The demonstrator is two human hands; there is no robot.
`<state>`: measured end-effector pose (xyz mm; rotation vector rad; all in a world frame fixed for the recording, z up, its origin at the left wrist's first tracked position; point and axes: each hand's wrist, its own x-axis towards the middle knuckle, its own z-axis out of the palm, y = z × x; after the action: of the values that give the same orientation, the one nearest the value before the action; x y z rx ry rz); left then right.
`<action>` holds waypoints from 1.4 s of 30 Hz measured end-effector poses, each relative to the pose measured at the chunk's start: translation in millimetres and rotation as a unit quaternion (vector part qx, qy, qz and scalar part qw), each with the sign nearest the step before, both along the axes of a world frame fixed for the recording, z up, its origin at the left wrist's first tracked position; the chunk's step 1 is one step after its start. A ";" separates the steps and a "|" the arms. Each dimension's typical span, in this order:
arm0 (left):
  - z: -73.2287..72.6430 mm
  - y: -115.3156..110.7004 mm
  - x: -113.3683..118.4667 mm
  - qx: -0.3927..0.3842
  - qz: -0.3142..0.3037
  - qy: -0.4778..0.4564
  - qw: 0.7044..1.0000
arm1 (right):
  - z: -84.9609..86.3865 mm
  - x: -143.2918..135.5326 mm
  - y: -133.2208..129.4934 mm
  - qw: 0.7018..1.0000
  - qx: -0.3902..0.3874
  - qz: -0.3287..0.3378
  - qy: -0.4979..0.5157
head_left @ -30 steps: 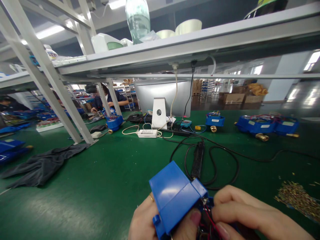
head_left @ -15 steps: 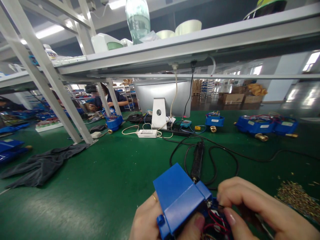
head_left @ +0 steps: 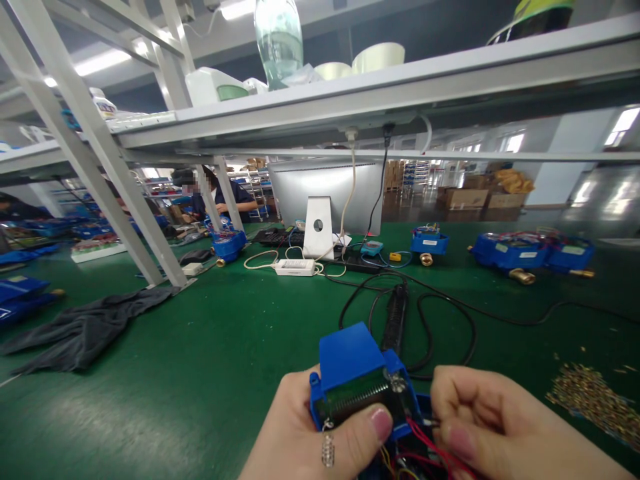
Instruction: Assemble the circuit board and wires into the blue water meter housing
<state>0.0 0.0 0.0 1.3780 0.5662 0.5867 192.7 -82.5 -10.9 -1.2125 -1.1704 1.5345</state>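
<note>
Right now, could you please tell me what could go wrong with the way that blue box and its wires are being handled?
1. The right hand pinches thin red wires beside the blue box; a tug might pull one loose.
2. The left hand grips the box off the table; it could slip.
3. The black cable loops just behind, so it might snag.

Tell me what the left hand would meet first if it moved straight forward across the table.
Probably the black handheld tool lying among its coiled cable, just beyond the blue housing the left hand holds. Depth is hard to judge.
</note>
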 end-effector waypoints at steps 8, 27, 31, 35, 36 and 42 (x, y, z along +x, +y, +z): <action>-11.6 5.1 7.2 -0.075 -0.041 -0.090 0.992 | 16.5 -5.3 3.5 0.891 0.156 -0.016 -0.426; -26.5 12.5 10.0 -0.287 -0.145 -0.200 0.926 | -6.6 8.8 -14.6 0.986 0.052 -0.029 0.159; -31.3 10.4 12.2 -0.289 -0.192 -0.233 0.909 | -12.1 2.9 -6.0 0.995 0.028 -0.036 0.085; -43.9 9.1 11.7 -0.301 -0.185 -0.239 0.904 | -2.5 0.9 -4.7 0.997 0.023 -0.033 0.060; -46.4 9.4 11.1 -0.309 -0.178 -0.237 0.904 | 0.0 1.4 -6.3 0.996 0.023 -0.036 0.079; -36.8 13.3 7.8 -0.268 -0.139 -0.176 0.937 | 1.2 4.3 -12.1 0.981 -0.020 -0.023 0.192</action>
<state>7.8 13.3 -36.8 0.7890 0.2058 0.3938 197.1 -94.6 -9.7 -0.9075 -0.8542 1.6719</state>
